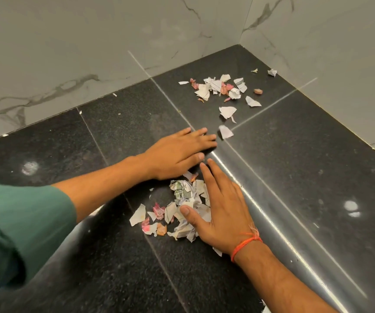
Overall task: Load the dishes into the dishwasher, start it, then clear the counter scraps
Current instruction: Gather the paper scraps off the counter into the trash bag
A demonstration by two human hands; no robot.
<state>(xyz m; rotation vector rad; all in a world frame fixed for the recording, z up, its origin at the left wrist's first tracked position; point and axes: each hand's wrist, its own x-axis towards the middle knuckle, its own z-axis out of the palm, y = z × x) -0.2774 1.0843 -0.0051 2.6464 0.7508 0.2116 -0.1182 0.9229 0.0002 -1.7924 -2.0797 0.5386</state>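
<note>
At the far left a green sleeve [12,224] covers the upper left arm. The forearm reaches out across the black counter [295,188]. The left hand [177,154] lies flat on the stone, palm down, fingers straight and close together, holding nothing. Its fingertips point toward a single paper scrap [225,131] lying just beyond them.

Between the two hands, just under the left palm and against the right thumb, sits the near pile [177,211] of scraps: torn white paper, a crumpled printed piece, and a few pink and orange bits. Some pieces spread out to the left of the right thumb.

The right hand [222,211] also lies flat and open, fingers straight, its thumb and palm edge resting on the near pile. Its fingertips nearly meet the left hand's thumb side. An orange thread [246,241] is tied around the right wrist.

Well beyond both hands, toward the corner where the marble walls [91,41] meet, lies the far pile [220,88] of white scraps and pink bits. A small brown piece [258,91] lies to its right. One more white scrap [272,72] sits near the right wall.
</note>
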